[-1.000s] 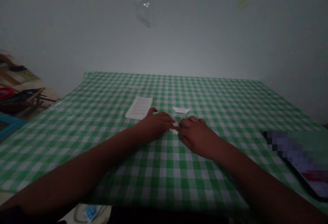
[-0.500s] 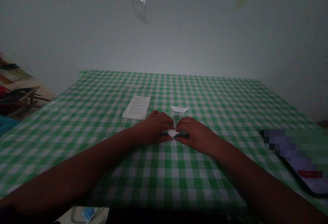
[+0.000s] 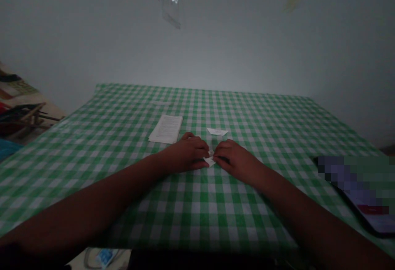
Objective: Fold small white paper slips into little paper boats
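Note:
Between my hands is a small folded piece of white paper [image 3: 210, 161], partly covered by my fingers. My left hand [image 3: 189, 154] grips its left side, fingers bent and thumb near the lower edge. On the other side, my right hand [image 3: 233, 157] pinches the paper between thumb and fingertips. Just beyond my hands lies a folded paper boat shape [image 3: 217, 131], flat, with printed lines on it. Left of it rests a stack of printed sheets [image 3: 166, 129], close behind my left hand.
A green and white checked tablecloth [image 3: 197, 216] covers the table. A large phone or tablet [image 3: 354, 196], its screen partly pixelated, lies at the right edge. The table's far side meets a pale wall [image 3: 197, 52]. Clutter [image 3: 27, 117] shows beyond the left side.
My right thumb and fingers have drawn closer together on the folded paper, and its lower part has shifted slightly. My left hand stays almost in place.

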Demonstrator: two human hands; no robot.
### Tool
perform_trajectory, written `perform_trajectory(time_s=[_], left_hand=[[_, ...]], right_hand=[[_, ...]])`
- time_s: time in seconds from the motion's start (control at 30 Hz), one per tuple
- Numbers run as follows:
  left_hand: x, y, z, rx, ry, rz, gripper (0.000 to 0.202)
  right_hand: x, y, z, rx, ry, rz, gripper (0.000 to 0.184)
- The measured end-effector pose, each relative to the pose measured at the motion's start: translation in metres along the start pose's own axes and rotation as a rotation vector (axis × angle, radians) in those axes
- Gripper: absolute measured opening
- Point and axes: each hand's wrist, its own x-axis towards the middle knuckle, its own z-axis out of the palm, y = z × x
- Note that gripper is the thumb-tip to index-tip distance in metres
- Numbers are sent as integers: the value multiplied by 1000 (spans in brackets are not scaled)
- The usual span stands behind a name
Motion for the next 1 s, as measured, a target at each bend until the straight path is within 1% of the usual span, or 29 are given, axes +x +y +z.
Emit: perform_trajectory(time_s=[0.1,0.17,0.23,0.33,0.4,0.5,0.57,0.77,0.87,1.0], left_hand=[[0,-3,4,-118,24,-72,17],[0,-6,8,-214,66,-128,15],[1,-9,13,-254,107,-183,14],[2,-10,20,-227,141,-280,13],[4,-8,22,-191,152,-351,14],[6,-3,23,-158,172,-449,14],[6,0,23,-155,178,-495,13],[7,5,25,-124,208,-565,14],[7,6,24,-116,199,-588,15],[7,8,22,-128,184,-591,14]], right_hand=[[0,1,0,18,18,38,17],[0,3,1,24,45,86,16],[0,5,4,17,66,138,17],[1,8,8,-11,71,175,19],[2,7,12,-43,100,198,19],[3,5,17,-87,156,239,18],[3,4,20,-92,169,252,16],[4,3,21,-81,195,259,11],[4,2,20,-70,211,252,7],[3,2,19,-49,179,190,15]])
